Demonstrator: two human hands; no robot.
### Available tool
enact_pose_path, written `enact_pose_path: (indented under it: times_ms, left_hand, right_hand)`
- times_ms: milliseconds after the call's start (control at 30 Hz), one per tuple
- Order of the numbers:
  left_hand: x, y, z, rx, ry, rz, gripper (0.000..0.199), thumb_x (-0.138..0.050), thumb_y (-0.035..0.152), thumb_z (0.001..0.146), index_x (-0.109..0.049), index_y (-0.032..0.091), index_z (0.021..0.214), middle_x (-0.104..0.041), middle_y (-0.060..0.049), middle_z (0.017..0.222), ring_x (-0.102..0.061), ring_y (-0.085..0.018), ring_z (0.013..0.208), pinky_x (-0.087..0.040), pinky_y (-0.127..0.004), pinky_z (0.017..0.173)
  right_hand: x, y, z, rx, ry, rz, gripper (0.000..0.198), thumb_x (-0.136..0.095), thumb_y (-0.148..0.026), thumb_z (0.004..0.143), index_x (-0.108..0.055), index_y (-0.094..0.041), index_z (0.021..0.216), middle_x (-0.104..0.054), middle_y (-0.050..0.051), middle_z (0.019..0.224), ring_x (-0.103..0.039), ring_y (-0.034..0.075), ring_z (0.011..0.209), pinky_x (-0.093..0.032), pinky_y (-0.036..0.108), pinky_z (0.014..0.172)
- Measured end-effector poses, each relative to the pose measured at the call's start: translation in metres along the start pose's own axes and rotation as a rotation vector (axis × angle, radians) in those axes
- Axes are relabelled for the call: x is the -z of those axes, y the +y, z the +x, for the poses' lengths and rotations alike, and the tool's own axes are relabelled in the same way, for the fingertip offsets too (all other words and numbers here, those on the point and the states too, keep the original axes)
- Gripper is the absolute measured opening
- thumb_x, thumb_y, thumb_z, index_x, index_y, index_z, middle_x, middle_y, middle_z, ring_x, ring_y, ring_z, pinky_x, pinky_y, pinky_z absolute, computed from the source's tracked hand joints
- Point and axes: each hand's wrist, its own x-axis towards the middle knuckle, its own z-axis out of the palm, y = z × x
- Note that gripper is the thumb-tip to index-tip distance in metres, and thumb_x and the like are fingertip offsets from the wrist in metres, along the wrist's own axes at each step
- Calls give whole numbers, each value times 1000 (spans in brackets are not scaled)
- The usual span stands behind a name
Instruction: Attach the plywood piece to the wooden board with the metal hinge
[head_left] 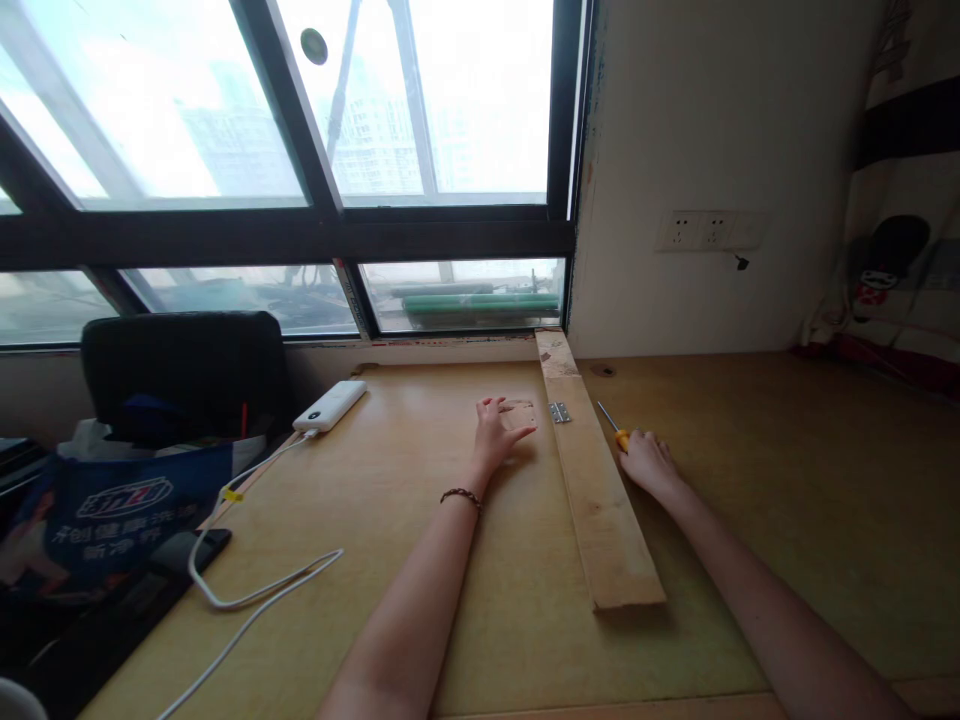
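Note:
My left hand (496, 436) grips a small flat wooden piece (519, 414) between thumb and fingers, left of a long wooden board (600, 500). Near the far part of that board lies a metal hinge (559, 412), close to its left edge. To the right of the board, my right hand (648, 458) is closed around the yellow handle of a screwdriver (622, 438). The screwdriver's shaft points away from me and to the left. Neither hand touches the hinge.
Both hands are over a wooden table (405, 620). A white power bank (330, 406) with a white cable (259, 595) sits at the left. Beyond are a black chair (184, 355), a blue bag (127, 510), the window and wall sockets (712, 231).

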Motion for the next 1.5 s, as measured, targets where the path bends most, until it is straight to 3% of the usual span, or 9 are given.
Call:
enact_pose_path:
  times_ms: [133,333,467,667,867,1000,1267,1367,1500]
  left_hand:
    - [-5,3,0,69,55,-99,69,-80,32,43,-50,17,104,-41,-10,111,-41,-24,110,-31,-37,98]
    - [-16,4,-1,382,26,-689,71,-76,15,50,-43,22,112,-48,-7,113,-53,-16,100,-38,-32,91]
    - [-14,2,1,552,-36,-943,57,-66,7,60,-45,25,109,-49,-6,115,-56,-14,96,-44,-29,85]
    - [-12,-6,3,608,-55,-976,62,-58,-6,57,-44,27,108,-53,-4,112,-59,-13,90,-47,-27,81]
    - [-15,-12,4,659,-29,-1011,37,-61,-4,57,-53,15,88,-62,-5,82,-61,-12,77,-48,-25,76]
    - [-13,-11,6,739,65,-1037,25,-63,-1,57,-53,14,75,-60,-1,67,-60,-10,68,-49,-23,71]
    - [-17,0,4,848,97,-1149,11,-55,13,70,-53,17,79,-62,-4,75,-61,-13,69,-51,-26,66]
    - [-23,6,-3,833,17,-1218,12,-52,19,73,-52,17,84,-63,-8,87,-63,-19,80,-51,-35,72]
    - [-34,12,-8,808,44,-1237,14,-53,16,71,-50,16,84,-63,-9,88,-64,-21,83,-51,-38,75]
  right_hand:
    - [1,0,-1,8,2,-24,39,-48,-35,79,-50,-7,106,-53,21,107,-51,28,99,-37,36,80]
    - [3,-1,-3,4,9,-14,44,-49,-41,78,-50,-8,106,-54,21,105,-53,30,96,-39,35,78]
    - [5,-2,-5,9,11,-12,45,-49,-41,78,-48,-7,107,-53,22,105,-53,31,96,-39,36,78]
    - [3,-3,-4,38,34,-14,40,-49,-38,79,-48,-8,106,-52,21,105,-53,29,95,-39,35,79]
    - [2,-3,-2,46,36,26,36,-46,-36,81,-49,-8,103,-53,20,102,-55,28,91,-40,34,75]
    - [2,-3,-1,59,38,41,35,-46,-36,81,-49,-9,102,-54,20,101,-56,27,91,-40,33,73]
    - [-2,-1,2,98,148,91,33,-48,-33,80,-51,-8,102,-54,19,100,-51,28,96,-35,36,83]
    - [1,-2,3,200,303,189,32,-48,-25,79,-51,-9,107,-53,17,105,-48,26,101,-32,36,89]
    - [18,-17,7,522,382,470,25,-42,-19,81,-54,-15,103,-55,9,107,-48,19,103,-34,29,91]
